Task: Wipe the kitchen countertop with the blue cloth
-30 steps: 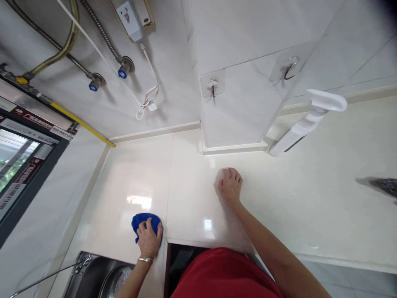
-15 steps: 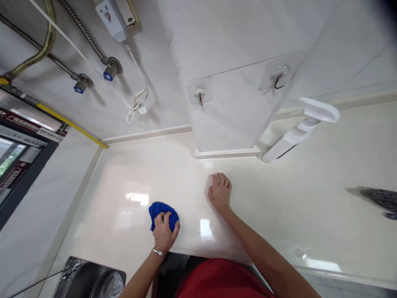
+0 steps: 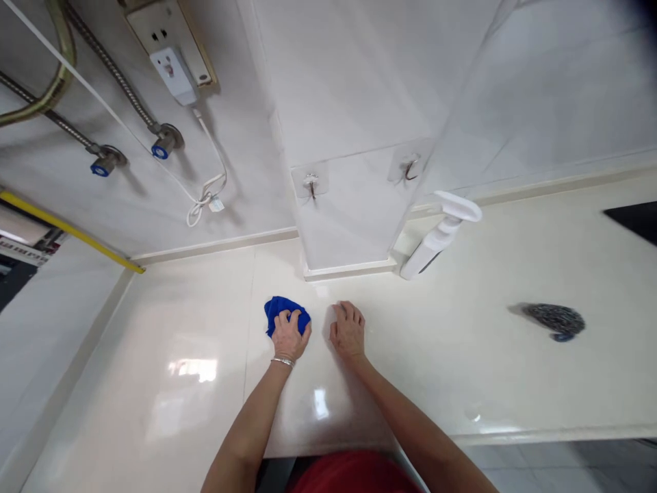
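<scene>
Cloth [image 3: 276,307], blue, under left hand [image 3: 290,337]

Location: on the counter [image 3: 436,370], in front of the projecting wall [image 3: 354,236]. Left hand: clamped from above on the bunched cloth, fingers bent over it, presumably for a firm press. Right hand [image 3: 350,334]: near the left but apart from it, fingers curled against the counter, perhaps as a brace; cannot tell whether it covers anything. White object [image 3: 431,246], possibly a sprayer: beside the wall's corner, likely out of the arms' way; contents, if any, hidden. Dark mesh item [image 3: 557,318]: well apart, on the counter.
</scene>
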{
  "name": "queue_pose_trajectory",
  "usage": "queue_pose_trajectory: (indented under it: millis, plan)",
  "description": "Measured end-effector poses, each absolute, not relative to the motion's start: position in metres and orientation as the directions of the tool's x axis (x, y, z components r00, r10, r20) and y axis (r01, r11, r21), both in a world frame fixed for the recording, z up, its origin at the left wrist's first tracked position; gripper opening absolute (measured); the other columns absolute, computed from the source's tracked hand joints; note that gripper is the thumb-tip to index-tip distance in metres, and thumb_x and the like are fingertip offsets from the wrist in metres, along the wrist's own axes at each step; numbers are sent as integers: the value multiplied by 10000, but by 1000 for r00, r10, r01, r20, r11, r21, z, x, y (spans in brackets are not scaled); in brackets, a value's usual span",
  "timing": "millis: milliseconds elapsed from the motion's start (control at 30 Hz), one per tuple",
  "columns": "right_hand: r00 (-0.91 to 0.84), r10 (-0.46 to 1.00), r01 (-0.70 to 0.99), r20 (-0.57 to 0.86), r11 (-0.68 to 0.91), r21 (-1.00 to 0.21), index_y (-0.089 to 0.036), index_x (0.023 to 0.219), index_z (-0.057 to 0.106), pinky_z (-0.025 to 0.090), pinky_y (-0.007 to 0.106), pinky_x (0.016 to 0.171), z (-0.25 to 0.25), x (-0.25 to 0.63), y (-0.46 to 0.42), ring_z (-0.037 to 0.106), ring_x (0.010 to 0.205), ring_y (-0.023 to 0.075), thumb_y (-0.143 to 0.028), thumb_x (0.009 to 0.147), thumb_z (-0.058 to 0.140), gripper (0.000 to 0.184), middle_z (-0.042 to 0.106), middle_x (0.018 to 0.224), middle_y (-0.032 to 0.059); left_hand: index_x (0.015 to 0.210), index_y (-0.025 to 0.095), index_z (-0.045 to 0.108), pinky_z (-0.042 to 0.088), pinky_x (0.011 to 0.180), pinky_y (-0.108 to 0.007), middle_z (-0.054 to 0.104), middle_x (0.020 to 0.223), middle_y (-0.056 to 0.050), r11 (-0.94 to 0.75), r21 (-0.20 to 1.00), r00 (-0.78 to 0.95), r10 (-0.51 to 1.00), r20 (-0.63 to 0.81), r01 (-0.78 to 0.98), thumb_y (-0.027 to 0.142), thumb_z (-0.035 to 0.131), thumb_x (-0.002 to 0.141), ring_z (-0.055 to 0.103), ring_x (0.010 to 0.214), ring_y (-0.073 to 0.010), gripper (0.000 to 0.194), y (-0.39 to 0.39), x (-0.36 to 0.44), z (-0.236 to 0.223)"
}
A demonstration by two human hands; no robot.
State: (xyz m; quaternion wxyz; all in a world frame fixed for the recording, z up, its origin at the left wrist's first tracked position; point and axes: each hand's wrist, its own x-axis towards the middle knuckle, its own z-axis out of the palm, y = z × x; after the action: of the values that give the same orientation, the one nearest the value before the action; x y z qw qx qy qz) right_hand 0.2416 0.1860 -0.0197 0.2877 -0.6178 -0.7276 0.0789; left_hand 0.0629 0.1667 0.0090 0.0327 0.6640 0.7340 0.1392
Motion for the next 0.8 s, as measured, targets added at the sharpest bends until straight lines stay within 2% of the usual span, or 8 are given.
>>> queue_pose_trajectory:
  millis: [233,333,433,500,633,733,800]
  plan:
    - [-40,895,817,444,285,-502,-146,1221,587,385,455,1072,-36,241,194,447,1256,267,-109,831,444,418,561,1298,136,1254,191,644,499,888,-469,521,1254,-176,-13,298,-56,973,224,954,437,417,982,474,1094,-323,432,194,59,7]
    - [-24,856,782,516,338,-524,-150,1258,563,441,470,1049,-45,246,191,496,1226,257,-91,803,415,482,586,1268,137,1214,234,666,500,916,-440,558,1237,-132,-191,308,125,967,223,932,401,480,965,501,1069,-283,353,179,40,12]
    - [42,850,794,526,291,-534,-165,1358,482,477,507,1027,-53,265,165,523,1208,267,-111,820,396,548,583,1282,137,1160,287,678,497,940,-396,599,1206,-62,-377,320,321,923,213,869,329,590,904,524,1056,-243,274,167,4,18]
    - [62,861,822,504,242,-516,-179,1409,429,479,531,1036,-58,286,132,521,1220,278,-141,847,406,563,570,1306,136,1145,274,676,496,934,-400,609,1196,-58,-411,302,356,908,221,860,291,602,882,529,1042,-246,274,166,-27,20]
    - [74,877,900,474,146,-410,-205,1487,337,468,585,1051,-66,337,57,502,1274,308,-179,897,423,597,536,1370,146,1151,222,684,473,950,-425,609,1181,-96,-269,225,186,926,330,937,318,561,904,521,995,-263,292,176,-81,15]
    - [34,884,925,467,150,-351,-227,1518,301,473,568,1071,-68,357,24,475,1337,297,-168,922,407,608,491,1447,138,1207,223,676,477,897,-422,585,1229,-112,-81,211,-4,926,376,974,382,560,907,510,980,-281,359,184,-96,9]
    - [29,882,936,471,141,-322,-239,1507,329,473,560,1078,-68,359,16,466,1356,290,-153,924,391,593,481,1470,125,1285,210,638,480,855,-418,566,1263,-129,-8,206,-73,920,385,979,419,559,906,502,984,-298,441,187,-92,4]
